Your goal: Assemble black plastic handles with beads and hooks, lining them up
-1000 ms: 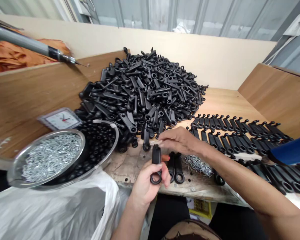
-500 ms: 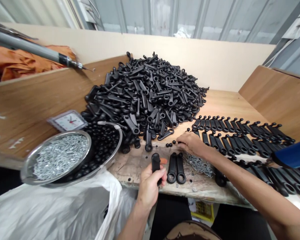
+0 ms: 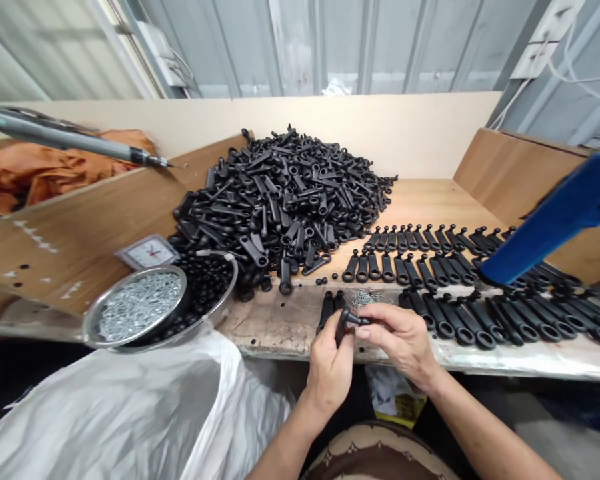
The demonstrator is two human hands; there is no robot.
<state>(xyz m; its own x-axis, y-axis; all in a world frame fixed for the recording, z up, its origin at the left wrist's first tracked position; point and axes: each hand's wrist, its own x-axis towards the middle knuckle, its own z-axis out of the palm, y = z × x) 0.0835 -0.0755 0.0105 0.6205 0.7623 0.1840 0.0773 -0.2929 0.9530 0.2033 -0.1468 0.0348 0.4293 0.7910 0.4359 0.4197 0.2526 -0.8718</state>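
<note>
My left hand (image 3: 331, 363) is closed round a black plastic lever (image 3: 342, 324) and holds it upright at the bench's near edge. My right hand (image 3: 399, 337) meets it from the right, fingertips pinched on a small black piece at the lever's top end. Two more black levers (image 3: 329, 307) lie on the worn board just beyond my hands, beside a small heap of silver screws (image 3: 366, 297). Rows of the same levers (image 3: 445, 267) are laid out to the right. A big pile of loose levers (image 3: 285, 190) fills the middle of the bench.
A steel bowl of silver screws (image 3: 139, 305) sits in a larger bowl of black beads (image 3: 207, 283) at left, by a small clock (image 3: 147, 252). A hanging power screwdriver (image 3: 70, 139) reaches in from the left; a blue tool (image 3: 550, 223) from the right. White plastic sheet (image 3: 120, 407) drapes below.
My right hand drew back from the small black pieces on the board and joined my left hand at the lever. The lever came up off the board. The camera turned right.
</note>
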